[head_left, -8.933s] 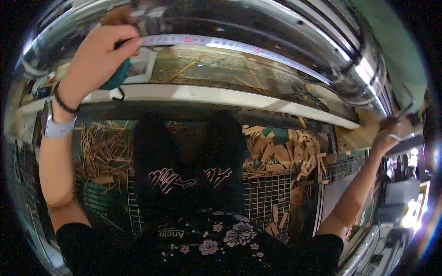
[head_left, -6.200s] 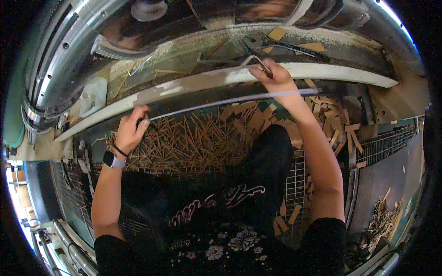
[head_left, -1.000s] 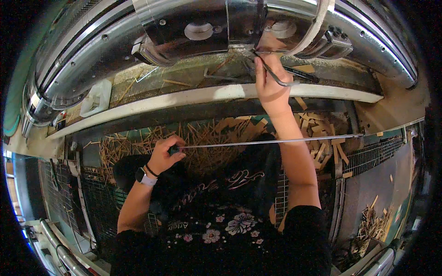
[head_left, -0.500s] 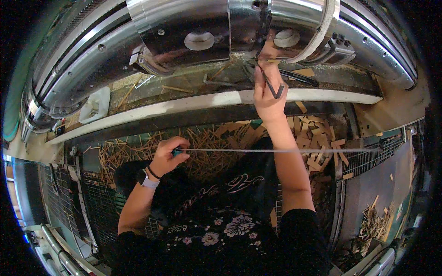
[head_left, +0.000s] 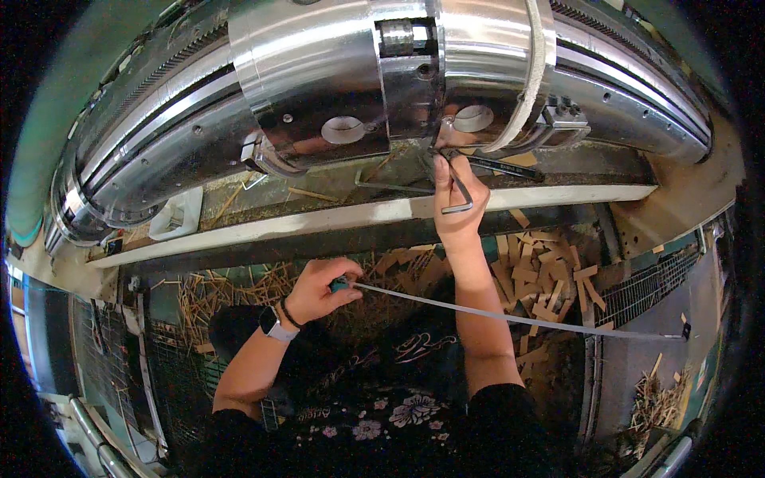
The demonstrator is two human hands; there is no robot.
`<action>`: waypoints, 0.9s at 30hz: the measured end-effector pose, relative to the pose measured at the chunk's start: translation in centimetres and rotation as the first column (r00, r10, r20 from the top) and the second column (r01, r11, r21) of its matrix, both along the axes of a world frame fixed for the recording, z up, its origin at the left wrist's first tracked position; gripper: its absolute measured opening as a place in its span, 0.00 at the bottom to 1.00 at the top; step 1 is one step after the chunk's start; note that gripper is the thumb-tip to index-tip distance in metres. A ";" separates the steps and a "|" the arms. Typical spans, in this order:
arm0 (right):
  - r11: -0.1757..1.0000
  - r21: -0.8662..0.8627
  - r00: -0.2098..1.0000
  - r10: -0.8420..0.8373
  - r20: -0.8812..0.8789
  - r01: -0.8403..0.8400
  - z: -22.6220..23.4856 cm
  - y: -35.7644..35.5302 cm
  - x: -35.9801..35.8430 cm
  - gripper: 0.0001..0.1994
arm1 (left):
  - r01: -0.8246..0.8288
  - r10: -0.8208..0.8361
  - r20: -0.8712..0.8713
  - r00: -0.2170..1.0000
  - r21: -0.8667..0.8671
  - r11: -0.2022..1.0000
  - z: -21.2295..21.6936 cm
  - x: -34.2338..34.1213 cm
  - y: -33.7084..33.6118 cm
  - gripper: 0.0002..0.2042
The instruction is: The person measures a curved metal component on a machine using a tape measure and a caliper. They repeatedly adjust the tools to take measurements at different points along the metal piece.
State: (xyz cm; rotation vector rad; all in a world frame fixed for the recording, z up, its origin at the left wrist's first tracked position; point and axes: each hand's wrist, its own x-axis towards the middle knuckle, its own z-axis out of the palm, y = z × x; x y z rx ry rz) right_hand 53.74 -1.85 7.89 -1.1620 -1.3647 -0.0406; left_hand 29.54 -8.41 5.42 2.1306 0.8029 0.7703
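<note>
My left hand [head_left: 323, 291], with a watch on its wrist, is closed around a small teal tape measure [head_left: 340, 284]. Its pale blade [head_left: 446, 304] stretches out to the right, passing across my right forearm, and sags toward its dark end hook. My right hand [head_left: 462, 203] grips a dark L-shaped hex key [head_left: 460, 205] just below the shiny steel cylinder [head_left: 319, 80]. The fingertips are by the lower edge of the cylinder's middle collar, close to a seam; whether the key sits in a screw is hidden.
A white beam [head_left: 319, 219] runs across in front of the cylinder. Behind it lie a dark bar-shaped tool [head_left: 506, 167], another hex key [head_left: 390, 188] and a white plastic container [head_left: 175, 215]. Cardboard scraps [head_left: 530, 275] and thin strips [head_left: 227, 307] litter the space below.
My left hand has shifted right and slightly down, and the tape blade now slopes downward. The hex key in my right hand has turned. The whole view has shifted a little.
</note>
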 end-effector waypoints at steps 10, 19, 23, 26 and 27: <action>0.998 0.061 1.000 0.009 0.020 -0.010 0.8 -0.6 -0.6 0.04 | -0.046 0.047 0.028 0.998 -0.051 0.998 -1.0 -0.8 -0.5 0.12; 0.989 0.095 0.967 0.129 -0.222 -0.110 -0.3 -0.6 -1.1 0.14 | -0.061 0.060 -0.040 0.997 -0.032 0.998 -1.4 -1.5 -0.5 0.11; 0.955 0.282 0.995 -0.069 -0.070 0.086 -0.9 0.2 -0.2 0.15 | -0.091 0.091 0.018 0.996 -0.024 0.996 -1.1 -1.3 -0.8 0.11; 0.923 0.369 0.994 -0.111 -0.019 0.110 0.1 -0.1 -0.5 0.16 | -0.096 0.096 0.020 0.995 -0.012 0.995 -1.5 -1.6 -0.8 0.11; 0.934 0.349 0.997 -0.074 -0.024 0.078 0.1 -0.3 -0.5 0.18 | -0.099 0.099 0.013 0.995 -0.023 0.995 -1.5 -1.6 -0.8 0.12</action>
